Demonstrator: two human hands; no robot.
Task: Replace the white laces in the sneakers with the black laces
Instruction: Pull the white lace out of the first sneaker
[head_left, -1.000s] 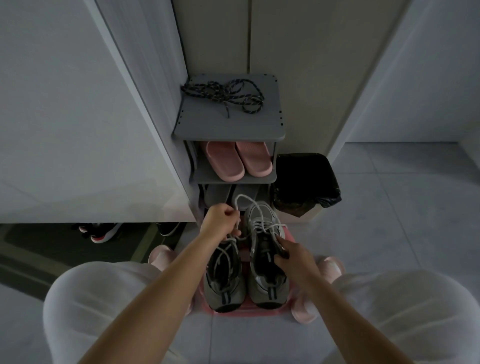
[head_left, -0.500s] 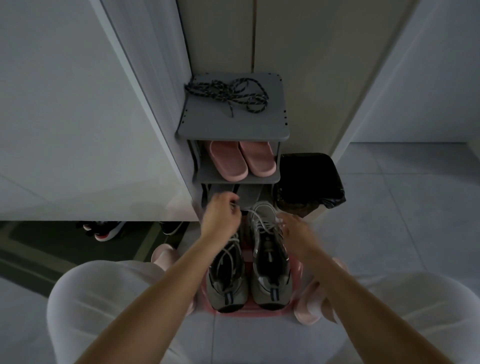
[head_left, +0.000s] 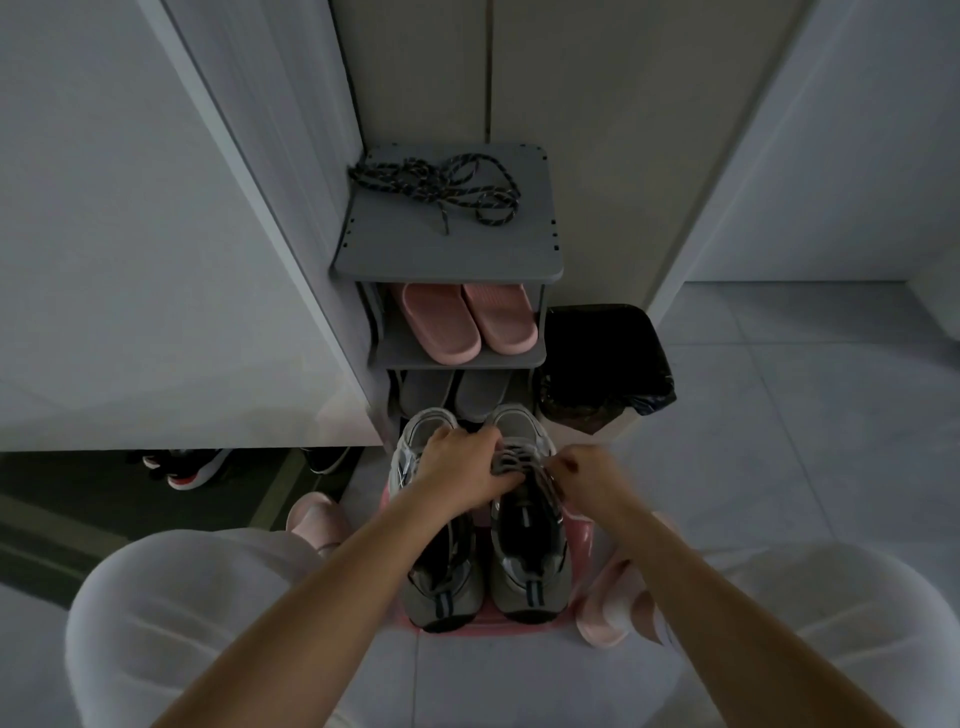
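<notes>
The left hand (head_left: 457, 467) and right hand (head_left: 587, 475) pinched a grey mesh sneaker's (head_left: 527, 566) white flat laces (head_left: 514, 460). Black rope laces (head_left: 441, 184) lay unused on the grey shelf (head_left: 452, 249); replacing seemed barely begun.

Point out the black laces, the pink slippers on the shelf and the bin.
black laces (head_left: 410, 182), head view, thick part of the tangle.
pink slippers (head_left: 439, 322), head view, upper of one slipper.
bin (head_left: 597, 358), head view, the black bag lining it.
</notes>
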